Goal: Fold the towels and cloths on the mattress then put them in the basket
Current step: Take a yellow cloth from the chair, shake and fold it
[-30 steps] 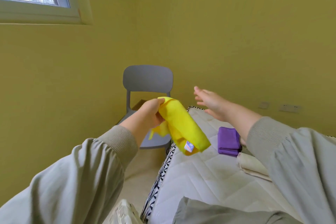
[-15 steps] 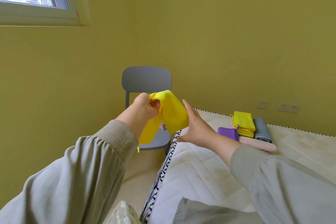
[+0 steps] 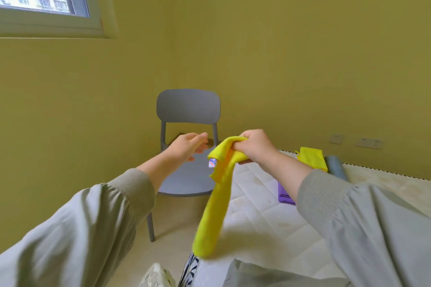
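Note:
A yellow cloth (image 3: 215,207) with a small white label hangs down in the air over the mattress's left edge. My right hand (image 3: 255,147) grips its top end in a fist. My left hand (image 3: 189,147) is just left of the cloth, fingers straight and holding nothing. On the white quilted mattress (image 3: 261,223) lie a folded purple cloth (image 3: 285,194), partly hidden by my right sleeve, a stack of folded yellow cloths (image 3: 312,158) and a grey rolled towel (image 3: 334,166). The basket is out of view.
A grey plastic chair (image 3: 187,123) stands on the floor against the yellow wall, just beyond the mattress's left edge. A white shoe (image 3: 156,276) shows at the bottom. Wall sockets (image 3: 369,142) sit above the mattress's far side.
The yellow cloth passed from my left hand to my right hand and now hangs long and straight. My left hand let go and opened beside it.

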Motion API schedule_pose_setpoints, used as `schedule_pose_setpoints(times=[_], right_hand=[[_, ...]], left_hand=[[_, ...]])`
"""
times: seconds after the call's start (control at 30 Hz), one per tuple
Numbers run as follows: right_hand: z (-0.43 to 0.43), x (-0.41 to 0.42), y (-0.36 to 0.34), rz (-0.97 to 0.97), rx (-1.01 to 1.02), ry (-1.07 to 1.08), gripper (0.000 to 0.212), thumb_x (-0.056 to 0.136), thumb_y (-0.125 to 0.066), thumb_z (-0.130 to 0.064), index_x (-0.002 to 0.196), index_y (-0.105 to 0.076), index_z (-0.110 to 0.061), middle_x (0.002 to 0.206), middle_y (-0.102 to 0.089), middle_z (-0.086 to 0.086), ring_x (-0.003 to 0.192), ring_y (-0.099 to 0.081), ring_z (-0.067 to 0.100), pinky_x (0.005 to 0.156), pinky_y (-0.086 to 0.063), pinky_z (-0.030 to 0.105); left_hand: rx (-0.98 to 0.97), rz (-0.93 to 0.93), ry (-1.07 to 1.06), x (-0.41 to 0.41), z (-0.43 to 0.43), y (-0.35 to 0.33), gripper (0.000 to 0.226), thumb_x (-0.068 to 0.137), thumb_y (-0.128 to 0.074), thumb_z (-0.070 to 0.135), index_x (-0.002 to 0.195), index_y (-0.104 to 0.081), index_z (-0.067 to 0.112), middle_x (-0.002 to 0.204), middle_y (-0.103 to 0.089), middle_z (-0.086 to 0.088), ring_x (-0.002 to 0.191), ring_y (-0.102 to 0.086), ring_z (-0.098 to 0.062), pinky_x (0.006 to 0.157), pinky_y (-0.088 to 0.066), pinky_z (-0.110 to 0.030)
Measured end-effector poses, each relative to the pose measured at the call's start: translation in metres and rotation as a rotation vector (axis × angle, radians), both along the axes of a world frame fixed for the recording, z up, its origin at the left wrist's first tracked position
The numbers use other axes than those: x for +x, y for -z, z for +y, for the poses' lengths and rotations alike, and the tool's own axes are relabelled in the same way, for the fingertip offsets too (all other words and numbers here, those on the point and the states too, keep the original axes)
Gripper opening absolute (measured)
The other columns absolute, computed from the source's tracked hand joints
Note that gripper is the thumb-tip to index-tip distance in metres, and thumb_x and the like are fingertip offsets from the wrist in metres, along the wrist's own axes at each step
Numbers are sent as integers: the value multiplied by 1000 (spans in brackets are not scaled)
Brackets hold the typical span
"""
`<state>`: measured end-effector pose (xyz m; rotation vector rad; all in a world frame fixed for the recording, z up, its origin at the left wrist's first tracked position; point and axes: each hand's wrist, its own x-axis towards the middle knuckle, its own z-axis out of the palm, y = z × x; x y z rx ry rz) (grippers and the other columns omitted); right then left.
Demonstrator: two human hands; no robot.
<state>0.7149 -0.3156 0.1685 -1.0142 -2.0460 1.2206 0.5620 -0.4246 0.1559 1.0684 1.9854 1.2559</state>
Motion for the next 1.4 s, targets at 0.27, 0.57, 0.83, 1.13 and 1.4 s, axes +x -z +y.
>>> schedule_pose_setpoints(times=[0.27,0.57,0.83,1.13,1.4], right_hand=[[1,1,-22,-49,-60,-71,21,81,-64,-3,64,-55,-11,63,-55,12,57,-56,22,61,-56,34],[19,29,-28,-54,-172,-172,22,87,-67,-28,72,-61,-13,49,-56,-4,43,-53,5,45,-43,14],[17,25,-25,66,-299,-114,27,93,-54,-16,67,-53,-15,57,-49,0,58,-47,15,59,-40,27],[16,31,-30,18,-275,-233,39,95,-46,-46,83,-55,-10,77,-69,10,78,-67,25,72,-50,32],[10,27,-11,-10,-233,-398,16,89,-62,-10,74,-61,-17,74,-63,-4,75,-55,9,72,-36,26]], left_hand=[[22,347,278,22,11,-29,32,80,-72,12,109,-65,24,93,-66,8,89,-61,-13,69,-49,-21],[130,-43,123,17,9,-27,11,93,-60,14,102,-67,13,94,-65,-5,89,-64,-18,75,-57,-29],[199,-410,29,28,18,-22,22,89,-65,20,108,-66,9,101,-70,-11,89,-68,-24,76,-57,-35],[226,-373,50,32,12,-18,9,88,-63,4,81,-67,8,72,-65,-8,61,-62,-15,55,-56,-23],[249,-248,70,42,16,-29,5,87,-67,11,81,-67,11,78,-66,-8,67,-62,-15,63,-55,-26]])
